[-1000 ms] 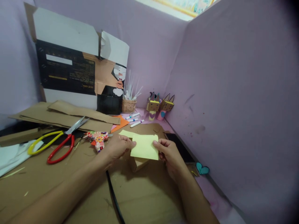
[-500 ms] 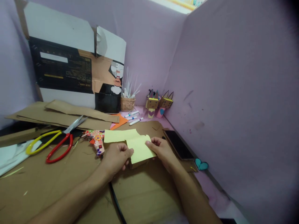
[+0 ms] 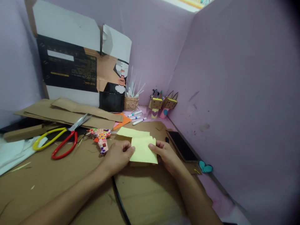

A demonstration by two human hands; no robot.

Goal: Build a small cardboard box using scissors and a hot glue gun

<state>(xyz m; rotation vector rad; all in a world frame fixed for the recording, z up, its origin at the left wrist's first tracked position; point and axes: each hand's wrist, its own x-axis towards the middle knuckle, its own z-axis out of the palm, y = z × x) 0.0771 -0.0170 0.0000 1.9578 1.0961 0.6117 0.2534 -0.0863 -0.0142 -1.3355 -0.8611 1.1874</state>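
Observation:
A piece of yellow paper (image 3: pixel 143 153) is held between both hands above the cardboard-covered table. My left hand (image 3: pixel 120 155) pinches its left edge between thumb and curled fingers. On the right edge, my right hand (image 3: pixel 165 153) grips it, thumb on top and fingers behind. Some brown cardboard shows just under the paper's lower edge, mostly hidden. Behind it lies a second yellow piece (image 3: pixel 131 132); whether the two are joined is unclear. A flower-patterned glue gun (image 3: pixel 101 137) rests just beyond my left hand.
Scissors (image 3: pixel 71 136) with yellow and red handles lie left, near cardboard sheets (image 3: pixel 67 115). A phone (image 3: pixel 182 146) lies right, beside a teal heart (image 3: pixel 205 167). Markers (image 3: pixel 139 121), a basket of white sticks (image 3: pixel 131 103) and cardboard figures (image 3: pixel 156 103) stand or lie behind.
The front yellow paper has turned slightly and now sits more level in my hands. The whole view has shifted a little, so the background appears further right.

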